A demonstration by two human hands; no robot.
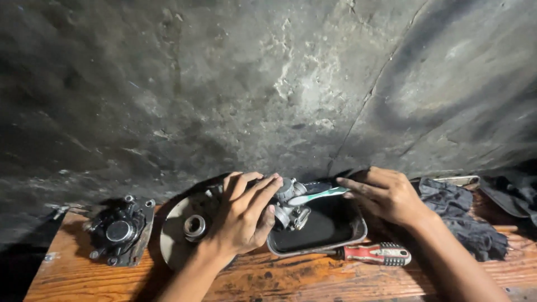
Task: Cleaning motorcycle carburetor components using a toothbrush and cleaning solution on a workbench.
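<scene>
A small cast-metal carburetor (290, 206), grey and knobbly with round caps and bolt heads, is being gripped by the left hand (241, 215), whose fingers are curled over its top and side. It is being held just above the near left edge of a shallow rectangular tray (358, 232) with rounded corners, whose dark inside looks glossy. A toothbrush (319, 195) with a smooth pale teal handle is being pinched in the right hand (386, 196) between thumb and fingertips, and its head end is being laid against the carburetor.

A worn wooden bench (313, 277), reddish and streaked along the grain, is being used as the work surface. Just left of the left hand, a round dull metal disc (173, 235) with a hollow hub at its middle is being partly hidden by the wrist. Further left a dark, greasy caliper (118, 230) is lying flat. A screwdriver (373, 254) with a ribbed red and black handle is lying just in front of the tray. Crumpled dark rags (458, 215) are piled to the right, behind the right forearm. A rough, mottled grey wall (268, 84) is rising close behind everything.
</scene>
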